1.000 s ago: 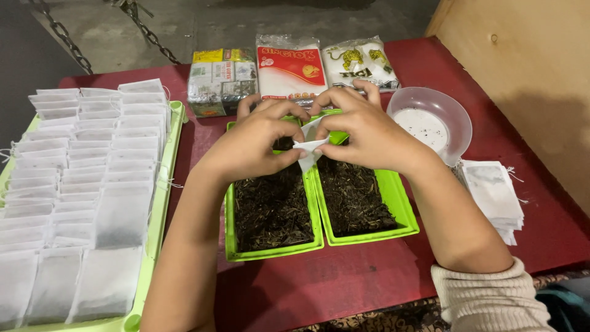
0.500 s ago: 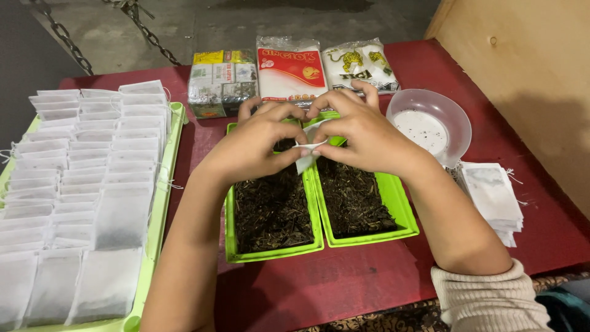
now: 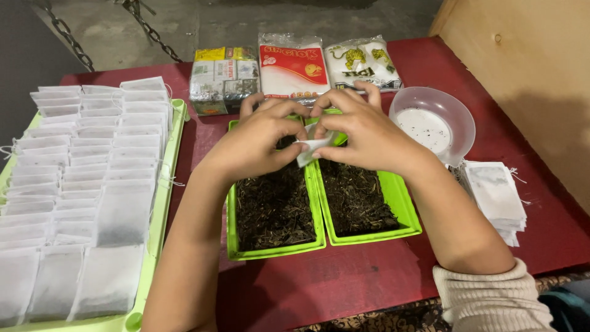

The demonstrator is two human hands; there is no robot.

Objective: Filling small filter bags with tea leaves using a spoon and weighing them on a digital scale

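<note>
Holding one white sachet [image 3: 312, 146] at centre: left hand [image 3: 255, 147], right hand [image 3: 362, 135]. Red tabletop [image 3: 344, 280]; wall at 2 o'clock; bare strip at 6 o'clock; tray [image 3: 161, 203] at 9.

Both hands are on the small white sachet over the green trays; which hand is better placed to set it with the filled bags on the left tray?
Probably the left hand: it pinches the sachet too, and the tray of filled bags lies on its side; the right hand would have to cross over.
</note>
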